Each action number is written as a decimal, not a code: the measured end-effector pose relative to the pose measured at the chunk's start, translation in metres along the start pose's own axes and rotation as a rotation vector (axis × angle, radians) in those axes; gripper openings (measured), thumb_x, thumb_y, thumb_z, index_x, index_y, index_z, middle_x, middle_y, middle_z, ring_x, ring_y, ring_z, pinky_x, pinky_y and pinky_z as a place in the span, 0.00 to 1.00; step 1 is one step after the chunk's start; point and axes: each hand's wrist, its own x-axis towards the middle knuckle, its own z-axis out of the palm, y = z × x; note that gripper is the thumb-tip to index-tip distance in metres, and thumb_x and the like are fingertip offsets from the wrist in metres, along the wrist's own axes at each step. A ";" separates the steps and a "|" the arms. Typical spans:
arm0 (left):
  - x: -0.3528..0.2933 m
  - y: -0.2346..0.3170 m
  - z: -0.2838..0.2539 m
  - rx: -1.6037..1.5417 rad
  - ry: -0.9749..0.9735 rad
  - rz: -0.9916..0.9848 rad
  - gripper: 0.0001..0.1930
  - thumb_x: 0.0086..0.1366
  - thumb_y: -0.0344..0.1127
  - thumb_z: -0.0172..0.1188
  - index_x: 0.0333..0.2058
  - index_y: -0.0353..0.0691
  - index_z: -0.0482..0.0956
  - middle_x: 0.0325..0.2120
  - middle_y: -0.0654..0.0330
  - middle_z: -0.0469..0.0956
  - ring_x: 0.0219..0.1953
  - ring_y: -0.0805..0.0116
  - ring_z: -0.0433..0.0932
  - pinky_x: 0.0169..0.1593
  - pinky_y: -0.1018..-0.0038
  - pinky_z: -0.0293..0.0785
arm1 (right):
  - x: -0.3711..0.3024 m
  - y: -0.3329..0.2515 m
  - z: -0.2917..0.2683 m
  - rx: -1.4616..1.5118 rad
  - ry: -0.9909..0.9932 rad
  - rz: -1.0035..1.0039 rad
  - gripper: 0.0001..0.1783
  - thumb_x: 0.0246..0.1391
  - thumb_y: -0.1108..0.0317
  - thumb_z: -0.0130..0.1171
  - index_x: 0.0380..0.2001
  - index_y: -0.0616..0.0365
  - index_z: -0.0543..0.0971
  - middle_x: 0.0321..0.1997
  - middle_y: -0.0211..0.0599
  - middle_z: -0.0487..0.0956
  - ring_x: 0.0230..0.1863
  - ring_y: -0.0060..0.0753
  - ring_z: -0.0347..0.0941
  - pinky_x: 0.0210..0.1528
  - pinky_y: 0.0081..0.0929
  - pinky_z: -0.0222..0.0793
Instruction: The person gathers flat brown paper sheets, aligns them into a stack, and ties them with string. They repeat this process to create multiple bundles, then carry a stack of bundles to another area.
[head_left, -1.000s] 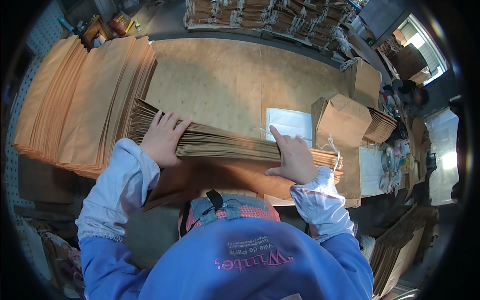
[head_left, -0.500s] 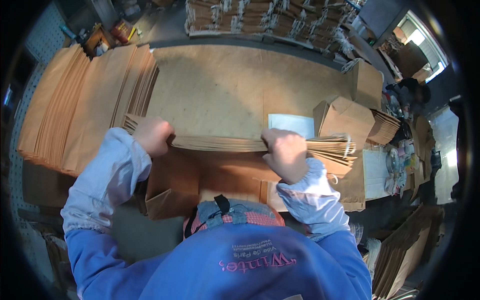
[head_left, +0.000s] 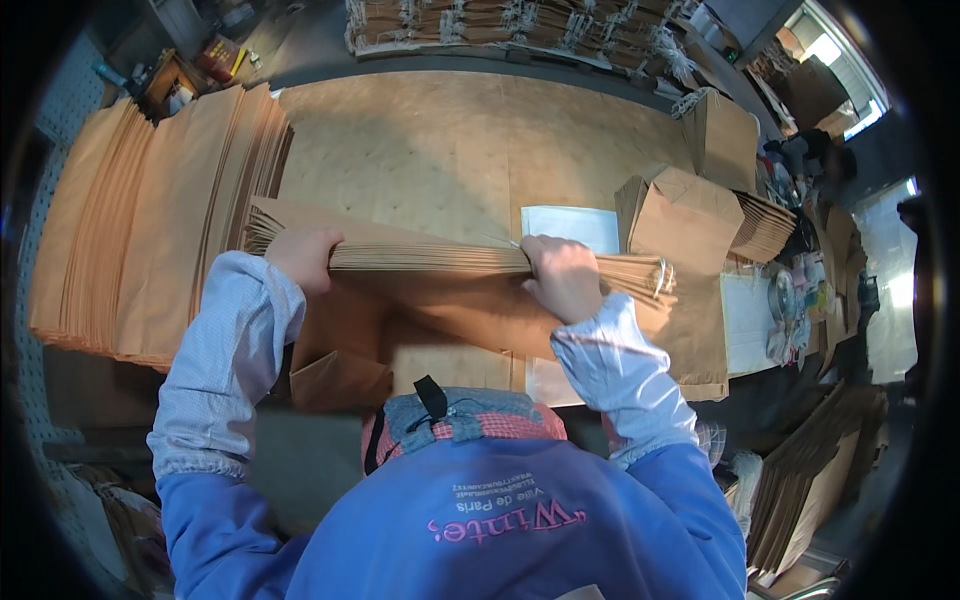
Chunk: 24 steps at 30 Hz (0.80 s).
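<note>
A bundle of brown paper bags [head_left: 430, 258] lies crosswise before me, its layered edges turned up. My left hand [head_left: 305, 258] is closed around its left part, and my right hand [head_left: 562, 278] grips it farther right, fingers over the far side. Past my right hand the bundle's end fans out, with a pale loop, perhaps string, at its tip. Below the bundle, toward my body, hangs a broad brown paper surface [head_left: 345, 320] with a folded corner at its left. Whether it belongs to the bundle I cannot tell.
Tall stacks of flat brown bags [head_left: 165, 220] fill the left of the wooden table [head_left: 420, 130]. To the right are a white sheet [head_left: 570, 228], standing brown bags [head_left: 685, 225] and small clutter [head_left: 790, 310]. More corded bags [head_left: 520, 25] are piled beyond the table.
The bundle has tipped, so more of its left end and far face shows. Its right end has drawn slightly left and up in the picture. Both hands keep their hold.
</note>
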 end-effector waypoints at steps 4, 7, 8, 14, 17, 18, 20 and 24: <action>0.015 -0.023 -0.004 -0.018 -0.087 -0.078 0.19 0.43 0.34 0.71 0.37 0.39 0.80 0.36 0.49 0.81 0.42 0.44 0.77 0.44 0.57 0.74 | 0.029 -0.004 0.000 -0.089 -0.063 -0.030 0.18 0.35 0.62 0.71 0.31 0.53 0.75 0.30 0.39 0.78 0.34 0.46 0.77 0.36 0.41 0.71; 0.020 -0.036 0.002 -0.167 0.073 -0.049 0.27 0.39 0.36 0.77 0.42 0.39 0.79 0.37 0.45 0.81 0.44 0.43 0.77 0.45 0.58 0.74 | 0.047 -0.007 0.006 -0.090 0.127 -0.122 0.19 0.38 0.59 0.70 0.33 0.53 0.75 0.33 0.38 0.79 0.39 0.42 0.77 0.43 0.39 0.69; 0.022 -0.038 0.004 -0.087 0.145 0.000 0.29 0.38 0.36 0.78 0.43 0.39 0.79 0.37 0.45 0.80 0.44 0.42 0.77 0.46 0.58 0.75 | 0.051 -0.008 0.009 -0.161 0.067 -0.095 0.13 0.46 0.61 0.62 0.36 0.51 0.76 0.34 0.35 0.79 0.41 0.40 0.76 0.48 0.39 0.66; 0.013 -0.022 0.009 -0.058 0.245 -0.070 0.31 0.35 0.37 0.80 0.41 0.44 0.77 0.38 0.51 0.80 0.45 0.46 0.76 0.47 0.56 0.72 | 0.037 0.001 0.011 -0.141 0.095 -0.137 0.28 0.45 0.59 0.64 0.51 0.53 0.72 0.51 0.38 0.74 0.57 0.39 0.68 0.63 0.42 0.56; 0.009 -0.015 0.002 -0.071 0.242 -0.092 0.32 0.34 0.36 0.80 0.42 0.42 0.76 0.40 0.48 0.80 0.47 0.44 0.76 0.49 0.58 0.73 | 0.006 0.023 0.002 0.007 0.313 -0.131 0.47 0.36 0.59 0.73 0.62 0.56 0.66 0.63 0.47 0.67 0.68 0.50 0.58 0.72 0.51 0.46; 0.009 -0.014 -0.002 -0.062 0.251 -0.063 0.33 0.33 0.35 0.80 0.42 0.41 0.75 0.39 0.49 0.80 0.46 0.45 0.77 0.48 0.59 0.73 | -0.019 0.039 -0.004 0.082 0.435 -0.030 0.52 0.30 0.62 0.77 0.63 0.56 0.65 0.65 0.48 0.65 0.69 0.51 0.57 0.71 0.53 0.46; 0.008 -0.012 -0.005 -0.073 0.256 -0.044 0.31 0.34 0.36 0.80 0.40 0.41 0.75 0.38 0.50 0.80 0.45 0.45 0.76 0.48 0.57 0.73 | -0.058 0.078 -0.015 0.170 0.729 0.283 0.66 0.21 0.64 0.82 0.68 0.61 0.57 0.68 0.55 0.60 0.72 0.49 0.53 0.70 0.49 0.49; 0.016 0.005 -0.011 -0.131 0.196 -0.044 0.38 0.34 0.37 0.80 0.47 0.41 0.73 0.39 0.50 0.79 0.46 0.46 0.76 0.51 0.58 0.72 | -0.081 0.144 -0.002 1.521 0.350 0.397 0.63 0.34 0.74 0.78 0.69 0.63 0.48 0.69 0.46 0.60 0.67 0.39 0.61 0.66 0.35 0.61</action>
